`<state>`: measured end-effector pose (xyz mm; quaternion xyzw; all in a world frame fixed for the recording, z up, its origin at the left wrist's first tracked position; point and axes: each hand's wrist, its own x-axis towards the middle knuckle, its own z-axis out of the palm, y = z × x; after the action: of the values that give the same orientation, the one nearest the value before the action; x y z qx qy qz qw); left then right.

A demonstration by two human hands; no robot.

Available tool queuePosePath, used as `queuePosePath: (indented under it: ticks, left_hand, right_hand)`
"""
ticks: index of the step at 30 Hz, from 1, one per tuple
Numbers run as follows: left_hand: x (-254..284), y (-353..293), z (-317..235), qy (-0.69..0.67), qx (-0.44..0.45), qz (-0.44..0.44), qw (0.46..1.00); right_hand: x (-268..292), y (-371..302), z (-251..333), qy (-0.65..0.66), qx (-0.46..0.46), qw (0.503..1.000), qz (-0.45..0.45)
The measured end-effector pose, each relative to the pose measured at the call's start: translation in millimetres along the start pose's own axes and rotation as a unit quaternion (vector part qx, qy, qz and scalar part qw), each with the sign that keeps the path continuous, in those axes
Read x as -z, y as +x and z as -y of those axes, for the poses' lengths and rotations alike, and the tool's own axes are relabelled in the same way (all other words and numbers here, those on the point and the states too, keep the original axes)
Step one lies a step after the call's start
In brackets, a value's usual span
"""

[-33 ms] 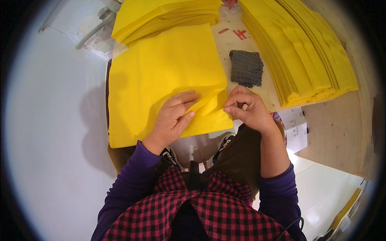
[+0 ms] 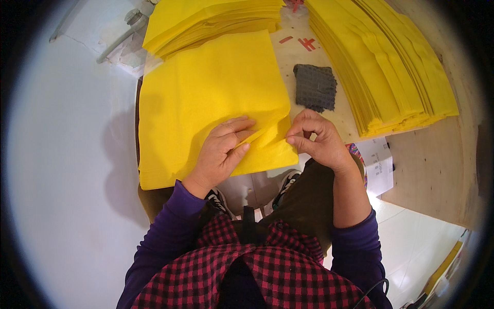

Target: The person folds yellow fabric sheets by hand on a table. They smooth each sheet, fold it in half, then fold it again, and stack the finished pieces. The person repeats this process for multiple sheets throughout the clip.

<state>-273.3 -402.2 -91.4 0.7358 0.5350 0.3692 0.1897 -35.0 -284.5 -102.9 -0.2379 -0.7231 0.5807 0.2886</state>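
A square stack of yellow felt-like fabric [image 2: 206,82] lies at the table's near edge, in front of me. My left hand [image 2: 218,152] rests on its near part, thumb and fingers closed round a raised fold of the top sheet. Thumb and forefinger of my right hand [image 2: 319,139] pinch together at the right edge of the same yellow fabric, close to its near corner. Between the hands the top sheet is rumpled. How many layers the fingers hold cannot be made out.
A folded dark grey cloth [image 2: 315,87] lies right of the stack, near red marks [image 2: 307,44] on the wooden tabletop [image 2: 342,116]. More yellow fabric is piled at the back [image 2: 216,26] and along the right [image 2: 381,67]. A white box [image 2: 375,159] stands below the table edge.
The raised fold between my hands looks slightly flatter. Both hands stay in the same place.
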Motion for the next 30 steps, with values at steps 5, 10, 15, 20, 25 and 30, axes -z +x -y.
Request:
queuePosePath:
  ticks: [5, 10, 15, 20, 25, 30]
  left_hand:
    - [2, 1, -4, 0.019, 0.008, 0.017, 1.000]
    - [3, 1, -7, 0.021, 0.009, 0.017, 1.000]
    - [1, 1, -6, 0.022, 0.000, 0.001, 1.000]
    - [0, 0, -3, 0.017, -0.013, -0.011, 1.000]
    - [0, 0, -3, 0.029, -0.018, -0.010, 0.999]
    - [0, 1, -3, 0.009, -0.022, -0.014, 1.000]
  right_hand:
    - [-3, 3, 2, -0.015, 0.027, 0.999, -0.019]
    - [-5, 6, 8, -0.039, 0.027, 0.998, -0.026]
    - [-9, 8, 14, -0.015, 0.007, 0.999, -0.028]
    - [-12, 6, 20, 0.008, -0.020, 0.999, -0.039]
    - [-13, 5, 24, 0.019, -0.052, 0.998, -0.035]
    - [-16, 4, 27, 0.067, -0.072, 0.995, -0.020]
